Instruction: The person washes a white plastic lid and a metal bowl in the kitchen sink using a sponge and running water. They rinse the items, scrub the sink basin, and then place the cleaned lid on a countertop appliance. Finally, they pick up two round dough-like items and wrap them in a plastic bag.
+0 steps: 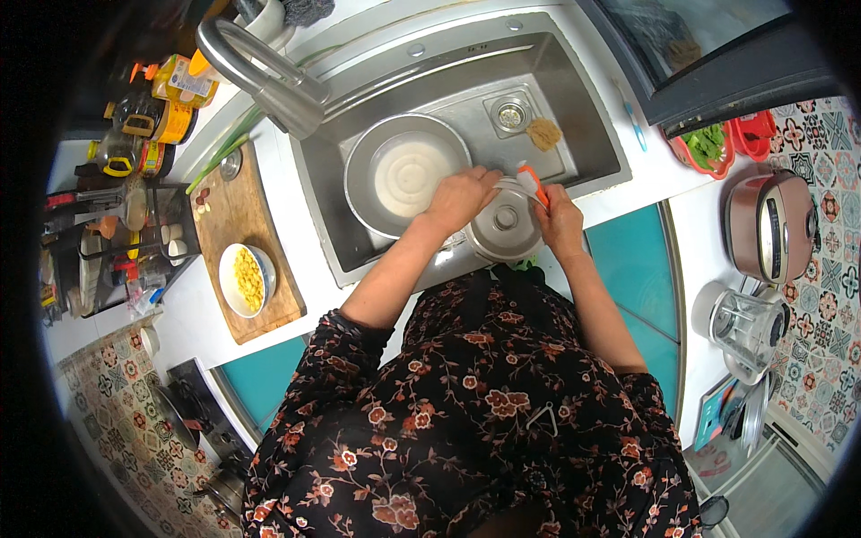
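In the steel sink (595, 114), my left hand (465, 198) grips the far rim of a round grey lid (501, 243) with a central knob. The lid is tilted over the sink's near edge. My right hand (562, 218) holds an orange and white cleaning brush (531, 183) at the lid's upper right rim. My fingers hide part of the brush. Left of the lid, partly behind my left wrist, sits a round metal basin (356, 168) with cloudy whitish liquid in it. A tan scrubbing pad (543, 134) lies beside the drain strainer (510, 116).
The faucet (269, 87) arches over the sink's left corner. A wooden cutting board (266, 329) bears a white bowl (229, 296) of yellow pieces. Green onions (218, 161) and bottles (161, 121) stand farther left. At right are a rice cooker (767, 228) and a blender jug (743, 323).
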Tool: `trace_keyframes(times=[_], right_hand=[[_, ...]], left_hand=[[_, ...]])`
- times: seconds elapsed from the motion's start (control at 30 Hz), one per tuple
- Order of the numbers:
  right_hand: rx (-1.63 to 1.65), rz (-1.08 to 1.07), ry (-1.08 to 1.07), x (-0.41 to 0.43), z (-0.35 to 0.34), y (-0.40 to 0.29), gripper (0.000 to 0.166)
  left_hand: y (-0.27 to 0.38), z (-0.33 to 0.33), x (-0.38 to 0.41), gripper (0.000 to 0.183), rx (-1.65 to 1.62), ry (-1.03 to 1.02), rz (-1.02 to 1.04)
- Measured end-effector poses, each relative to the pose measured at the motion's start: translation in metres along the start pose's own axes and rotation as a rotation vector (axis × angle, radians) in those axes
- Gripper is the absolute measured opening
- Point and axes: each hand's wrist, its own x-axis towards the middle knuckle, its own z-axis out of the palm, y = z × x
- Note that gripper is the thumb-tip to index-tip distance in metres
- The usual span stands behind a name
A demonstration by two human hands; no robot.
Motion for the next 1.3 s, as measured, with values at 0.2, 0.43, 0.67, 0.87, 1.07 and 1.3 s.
trace_keyframes(times=[0.2, 0.43, 0.67, 0.87, 1.07, 1.3], right_hand=[[-0.046, -0.068, -0.001, -0.004, 0.001, 0.004, 0.028], [-0.009, -0.134, -0.001, -0.001, 0.001, 0.006, 0.027], [0.015, -0.12, -0.023, 0.002, 0.005, 0.005, 0.03], [0.013, -0.165, -0.061, 0.004, 0.001, 0.001, 0.028], [0.014, -0.157, -0.108, 0.005, 0.0, -0.006, 0.029], [0.037, -0.178, -0.13, 0.012, 0.0, -0.004, 0.026]], left_hand=[[-0.008, 0.0, 0.004, 0.02, -0.225, -0.017, -0.036], [-0.028, -0.01, 0.014, 0.02, -0.545, -0.317, -0.232], [-0.042, 0.006, 0.005, 0.017, -0.672, -0.18, -0.2], [-0.052, -0.006, 0.019, 0.018, -0.896, -0.54, -0.388], [-0.061, -0.011, 0.038, 0.021, -0.668, -0.712, -0.157], [-0.052, -0.022, 0.039, 0.023, -0.868, -0.778, -0.408]])
